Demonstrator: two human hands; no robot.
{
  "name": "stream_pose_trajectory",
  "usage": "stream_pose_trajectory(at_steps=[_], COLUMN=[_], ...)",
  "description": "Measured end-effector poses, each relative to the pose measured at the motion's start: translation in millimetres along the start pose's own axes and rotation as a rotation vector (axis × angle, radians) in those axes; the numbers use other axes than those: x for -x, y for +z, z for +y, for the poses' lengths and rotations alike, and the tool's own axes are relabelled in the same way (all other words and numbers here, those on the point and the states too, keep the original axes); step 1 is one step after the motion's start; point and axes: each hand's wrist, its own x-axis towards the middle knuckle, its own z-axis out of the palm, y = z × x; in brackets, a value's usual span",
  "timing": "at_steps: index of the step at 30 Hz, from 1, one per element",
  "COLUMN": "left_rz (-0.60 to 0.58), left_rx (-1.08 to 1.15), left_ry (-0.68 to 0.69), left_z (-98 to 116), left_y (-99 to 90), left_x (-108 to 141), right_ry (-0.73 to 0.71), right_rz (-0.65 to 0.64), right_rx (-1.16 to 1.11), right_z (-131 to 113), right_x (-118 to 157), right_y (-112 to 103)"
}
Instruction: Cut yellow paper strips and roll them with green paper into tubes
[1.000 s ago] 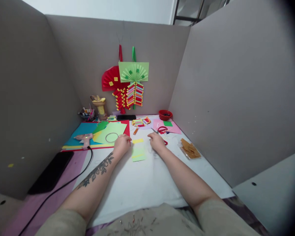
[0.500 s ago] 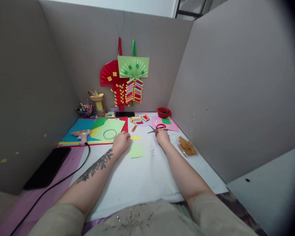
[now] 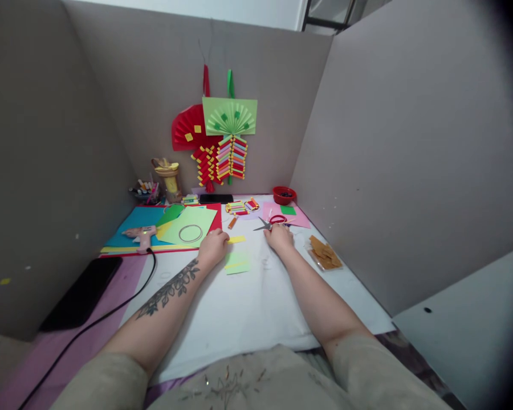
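My left hand (image 3: 214, 248) has its fingers closed at the left end of a yellow paper strip (image 3: 236, 240), above the white table cover. Just below it lies a light green paper piece (image 3: 236, 257) with another thin yellow strip across it. On the right, my right hand (image 3: 279, 237) grips a pair of scissors with red handles (image 3: 277, 219). Their blades (image 3: 263, 225) are spread apart and point left, toward the yellow strip. The fingertips of my right hand are partly hidden behind the hand.
Colored paper sheets (image 3: 196, 219) and a pink glue gun (image 3: 145, 234) with a black cord lie left. Rolled paper pieces (image 3: 236, 208) are at the back, a red bowl (image 3: 284, 195) and a pack of brown pieces (image 3: 325, 254) right. Paper ornaments (image 3: 231, 118) hang on the grey panel.
My right hand has moved slightly left with the scissors, and the blades have come nearer the yellow strip. My left hand has barely shifted.
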Motion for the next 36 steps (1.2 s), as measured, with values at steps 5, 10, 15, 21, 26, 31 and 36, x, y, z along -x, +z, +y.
stream_pose_trajectory(at_steps=[5, 10, 15, 21, 26, 31, 36], left_rz=[-0.007, 0.001, 0.007, 0.000, -0.016, -0.030, -0.037], left_rx=[-0.008, 0.023, 0.077, 0.061, 0.023, 0.014, 0.013], left_ry=[0.010, -0.010, -0.045, -0.055, -0.070, -0.015, 0.008], left_z=[0.6, 1.2, 0.7, 2.1, -1.0, -2.0, -0.3], left_y=[1.7, -0.1, -1.3, -3.6, -3.6, 1.8, 7.4], left_x=[0.1, 0.4, 0.5, -1.1, -2.4, -4.6, -7.5], right_ry=[0.013, 0.043, -0.002, -0.131, -0.142, -0.063, -0.196], right_rz=[-0.007, -0.028, -0.012, 0.047, 0.024, 0.028, 0.145], right_rx=[-0.015, -0.045, -0.089, -0.110, -0.084, -0.075, -0.084], right_z=[-5.2, -4.4, 0.1, 2.4, 5.2, 7.9, -7.9], right_x=[2.9, 3.4, 4.9, 8.2, 6.7, 1.0, 9.3], right_y=[-0.9, -4.4, -7.5, -9.0, -9.2, -7.3, -8.2])
